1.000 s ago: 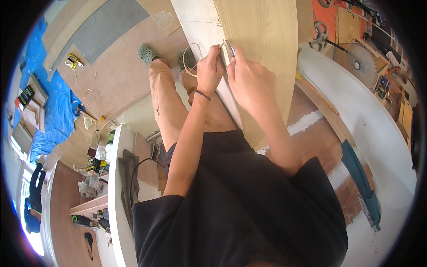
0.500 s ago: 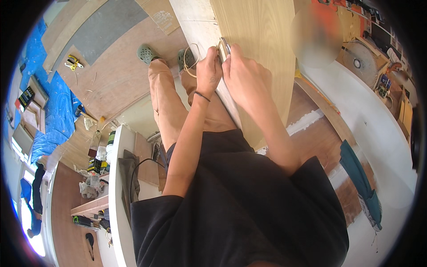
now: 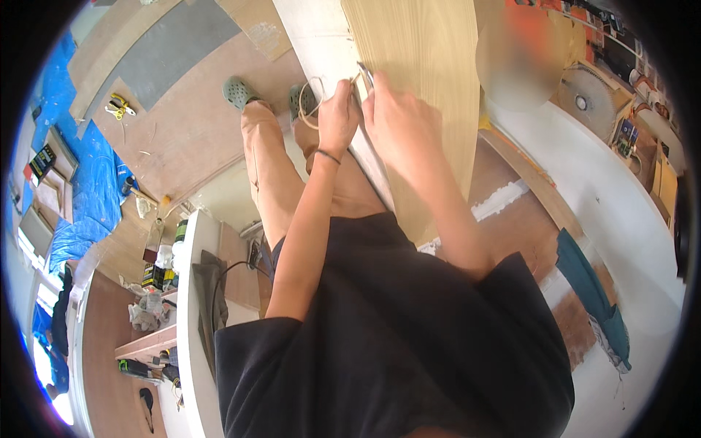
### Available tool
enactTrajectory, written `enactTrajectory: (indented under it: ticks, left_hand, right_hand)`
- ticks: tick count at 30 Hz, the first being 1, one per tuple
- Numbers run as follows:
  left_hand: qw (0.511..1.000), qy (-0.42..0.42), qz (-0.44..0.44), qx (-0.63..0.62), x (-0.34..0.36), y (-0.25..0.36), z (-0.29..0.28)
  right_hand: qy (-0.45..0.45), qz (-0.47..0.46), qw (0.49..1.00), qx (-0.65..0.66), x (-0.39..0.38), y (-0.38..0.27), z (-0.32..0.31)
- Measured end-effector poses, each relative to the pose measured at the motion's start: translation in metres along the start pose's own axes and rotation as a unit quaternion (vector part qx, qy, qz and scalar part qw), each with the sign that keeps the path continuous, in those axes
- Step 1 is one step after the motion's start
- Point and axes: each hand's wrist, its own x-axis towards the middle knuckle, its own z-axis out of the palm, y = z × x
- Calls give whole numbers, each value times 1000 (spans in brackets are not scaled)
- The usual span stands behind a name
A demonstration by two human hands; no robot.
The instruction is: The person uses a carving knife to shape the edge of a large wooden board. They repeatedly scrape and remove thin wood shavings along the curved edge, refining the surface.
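My left hand (image 3: 337, 117) is closed on a thin pale strip (image 3: 307, 117), which loops out to its left, at the edge of a light wood-grain board (image 3: 431, 44). Beside it, my right hand (image 3: 401, 128) is closed round a slim metal tool (image 3: 366, 73), its end at the strip and the board's edge. The tool's type is hard to make out. A whitish face (image 3: 307, 29) runs along the board's left side, and my legs are below it.
Yellow-handled pliers (image 3: 119, 106) lie on the floor beside offcuts, with blue sheeting (image 3: 95, 204) further left. Shelves (image 3: 146, 339) with tools and bottles stand at lower left. At right are a circular blade (image 3: 584, 102), a white curved surface (image 3: 642, 233) and teal cloth (image 3: 591, 285).
Both hands, with the tool and strip, have shifted slightly up and left along the board's edge. The grips look the same, and the whole view has moved a little.
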Motion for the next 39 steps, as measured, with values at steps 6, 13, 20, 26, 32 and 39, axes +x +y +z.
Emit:
enactTrajectory:
  ticks: [6, 13, 20, 26, 32, 39]
  left_hand:
    - [1000, -2, 0, 20, -2, 6, -6]
    - [1000, 7, 11, 6, -2, 8, -5]
    - [1000, -21, -13, 14, -13, -5, 0]
    - [999, -14, 1, 45, -8, -1, -5]
    - [1000, 2, 8, 26, -11, -8, 1]
    - [998, -16, -13, 67, -10, 5, -7]
  right_hand:
    - [-27, 16, 999, -12, -8, 0, -4]
    - [-25, 17, 1000, -8, -10, 1, 0]
    - [-27, 15, 999, -8, -3, -2, 1]
    - [-31, 28, 999, -17, -14, 2, 0]
    - [-32, 21, 999, 4, -22, 3, 1]
    - [39, 10, 998, 46, -28, 10, 14]
